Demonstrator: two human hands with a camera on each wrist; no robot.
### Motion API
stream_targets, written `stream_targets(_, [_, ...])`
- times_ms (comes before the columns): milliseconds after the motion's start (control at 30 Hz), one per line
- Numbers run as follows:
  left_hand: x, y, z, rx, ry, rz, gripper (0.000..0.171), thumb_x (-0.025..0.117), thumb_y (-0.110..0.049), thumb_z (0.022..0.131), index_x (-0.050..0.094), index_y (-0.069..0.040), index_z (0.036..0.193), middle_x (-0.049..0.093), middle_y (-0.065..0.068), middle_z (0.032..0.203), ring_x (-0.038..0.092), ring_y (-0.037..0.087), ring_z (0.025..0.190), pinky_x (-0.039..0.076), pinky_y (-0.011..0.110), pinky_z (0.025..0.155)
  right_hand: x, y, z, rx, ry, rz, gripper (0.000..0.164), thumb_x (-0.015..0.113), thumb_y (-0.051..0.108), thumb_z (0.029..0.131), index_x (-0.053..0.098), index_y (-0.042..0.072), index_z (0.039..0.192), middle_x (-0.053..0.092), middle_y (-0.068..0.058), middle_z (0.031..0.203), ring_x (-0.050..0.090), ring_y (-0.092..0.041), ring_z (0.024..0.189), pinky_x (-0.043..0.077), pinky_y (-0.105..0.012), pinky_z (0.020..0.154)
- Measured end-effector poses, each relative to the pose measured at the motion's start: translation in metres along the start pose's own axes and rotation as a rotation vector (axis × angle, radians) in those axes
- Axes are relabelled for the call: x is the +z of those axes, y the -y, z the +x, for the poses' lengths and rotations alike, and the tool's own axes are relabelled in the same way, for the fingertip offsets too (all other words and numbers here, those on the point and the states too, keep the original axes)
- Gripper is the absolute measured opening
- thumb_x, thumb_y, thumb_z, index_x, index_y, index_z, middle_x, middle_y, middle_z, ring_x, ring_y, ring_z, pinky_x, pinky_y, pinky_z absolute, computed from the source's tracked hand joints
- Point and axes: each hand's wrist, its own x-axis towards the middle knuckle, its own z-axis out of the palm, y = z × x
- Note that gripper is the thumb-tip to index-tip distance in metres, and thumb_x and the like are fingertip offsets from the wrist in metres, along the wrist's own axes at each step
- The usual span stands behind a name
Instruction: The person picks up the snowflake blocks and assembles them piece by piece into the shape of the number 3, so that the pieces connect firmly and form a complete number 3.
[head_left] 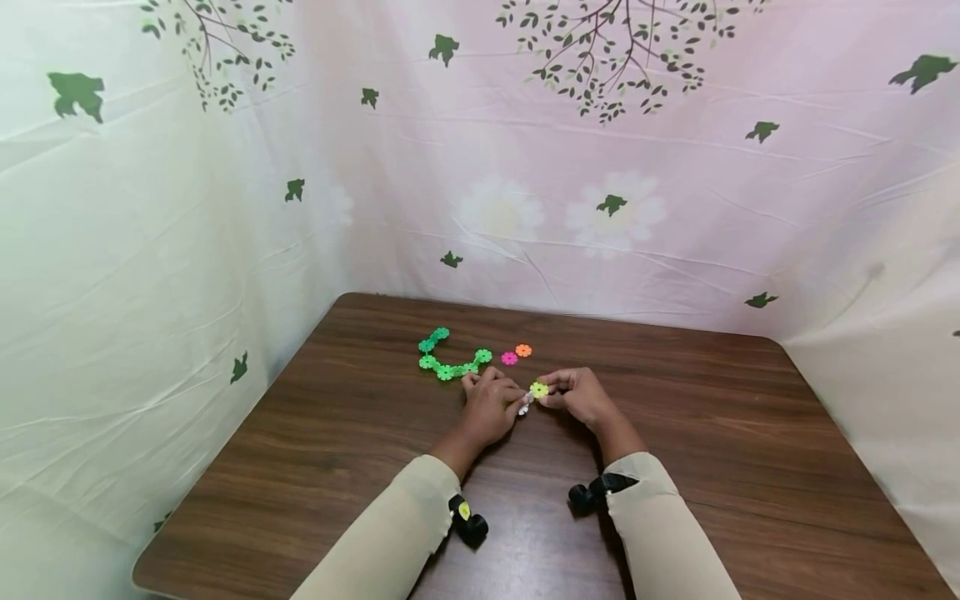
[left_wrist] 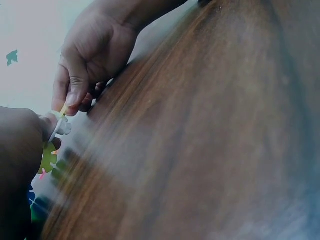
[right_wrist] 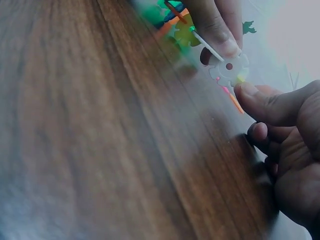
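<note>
My left hand pinches a white notched flower disc between thumb and fingers. With thumb and fingertips, my right hand pinches a yellow flower disc, whose edge meets the white disc's rim. Whether the two are locked together I cannot tell. Another white disc seen edge-on and a yellow-green disc show beside the left fingers in the right wrist view. A curved chain of green flower discs lies beyond the left hand, its near right part close to the left fingertips.
A pink flower disc and an orange flower disc lie loose just beyond the hands. The brown wooden table has rounded corners and meets a printed cloth backdrop at the back and sides.
</note>
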Motion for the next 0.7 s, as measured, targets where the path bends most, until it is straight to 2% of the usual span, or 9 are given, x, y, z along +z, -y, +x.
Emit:
stream_targets(300, [-0.001, -0.0024, 0.0002, -0.008, -0.03, -0.046, 0.019, 0.075, -0.029, 0.105, 0.09, -0.017, 0.108, 0.084, -0.002, 0.108, 0.062, 0.022, 0.111, 0.034, 0.064, 0.105, -0.0022, -0.0006, -0.0033, 0.005, 0.001, -0.013, 0.034, 0.084, -0.001, 0.092, 0.077, -0.007, 0.125, 0.08, -0.01, 0.099, 0.064, -0.011, 0.088, 0.054, -0.022, 0.074])
stream_targets(600, [0.0023, -0.0003, 0.0001, -0.027, -0.067, -0.063, 0.017, 0.075, -0.027, 0.104, 0.09, -0.017, 0.105, 0.084, -0.002, 0.106, 0.062, 0.023, 0.108, 0.032, 0.061, 0.102, 0.0005, 0.0008, -0.0018, 0.033, 0.011, 0.052, 0.035, 0.081, 0.0, 0.095, 0.075, -0.009, 0.128, 0.081, -0.005, 0.095, 0.069, -0.008, 0.086, 0.057, -0.021, 0.077])
stream_targets(700, [0.0018, 0.0, 0.0002, -0.033, -0.075, -0.069, 0.018, 0.075, -0.027, 0.104, 0.09, -0.017, 0.105, 0.085, -0.002, 0.105, 0.061, 0.024, 0.108, 0.032, 0.061, 0.102, 0.0013, 0.0019, -0.0022, 0.049, 0.009, 0.056, 0.035, 0.081, 0.003, 0.095, 0.076, -0.006, 0.129, 0.083, -0.003, 0.097, 0.072, -0.009, 0.088, 0.056, -0.024, 0.082])
